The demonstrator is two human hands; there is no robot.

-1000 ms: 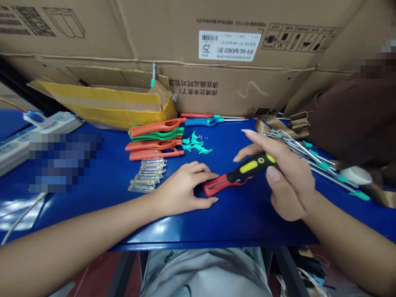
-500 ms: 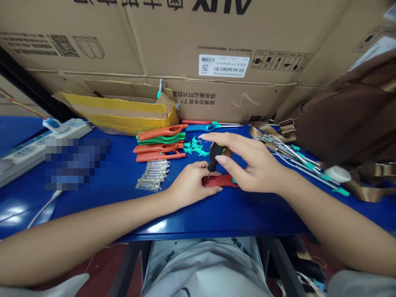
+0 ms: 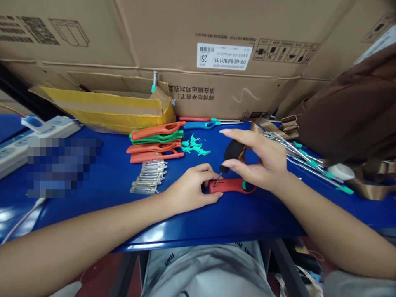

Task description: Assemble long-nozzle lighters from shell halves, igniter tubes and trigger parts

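- left hand [image 3: 188,185] curled shut around a red plastic lighter body [image 3: 233,186] on a blue metal bench [image 3: 247,218]
- right hand [image 3: 260,159] pinches a black screwdriver [image 3: 232,150] between thumb and fingertips, thin steel tip against the red plastic

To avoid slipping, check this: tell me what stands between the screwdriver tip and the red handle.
Nothing visible does: the tip of the black-and-yellow screwdriver, held in the right hand, reaches the red plastic handle directly. The left hand grips that handle's end, its fingers close beside the tip.
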